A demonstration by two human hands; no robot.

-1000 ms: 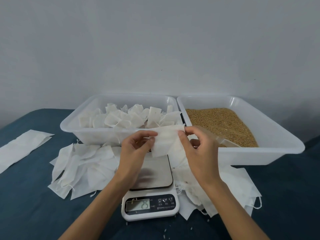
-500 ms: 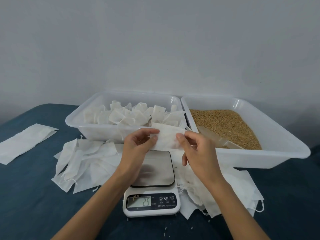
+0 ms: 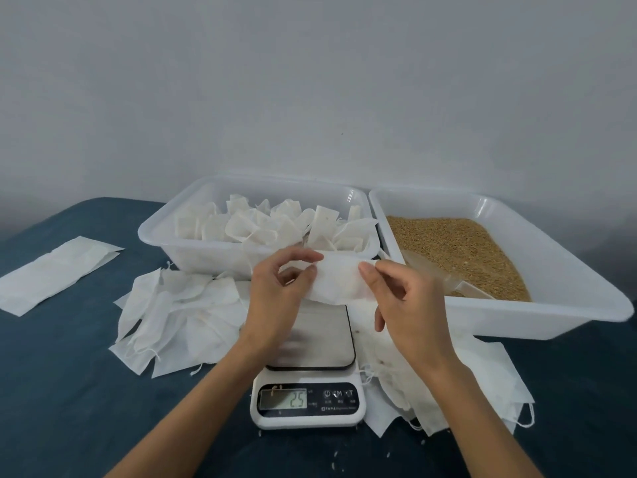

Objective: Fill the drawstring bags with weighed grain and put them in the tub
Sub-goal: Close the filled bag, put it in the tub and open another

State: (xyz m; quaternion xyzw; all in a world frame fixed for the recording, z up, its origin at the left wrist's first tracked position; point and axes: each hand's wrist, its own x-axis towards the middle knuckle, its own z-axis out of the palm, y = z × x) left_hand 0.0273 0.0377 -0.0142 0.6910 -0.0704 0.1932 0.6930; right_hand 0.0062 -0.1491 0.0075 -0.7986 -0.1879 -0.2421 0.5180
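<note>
bag [image 3: 339,282]: left hand [image 3: 275,298] and right hand [image 3: 406,305] both pinching its ends, holding it above scale [image 3: 310,343].
next: opening mouth wide, probably before scooping grain [image 3: 458,250], right of right hand.

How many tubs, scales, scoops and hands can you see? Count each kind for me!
Tubs: 2, the bag tub and the grain tub
Scales: 1, the scale
Scoops: 1, the scoop
Hands: 2, left hand and right hand, both pinching one bag
Total: 6
</note>
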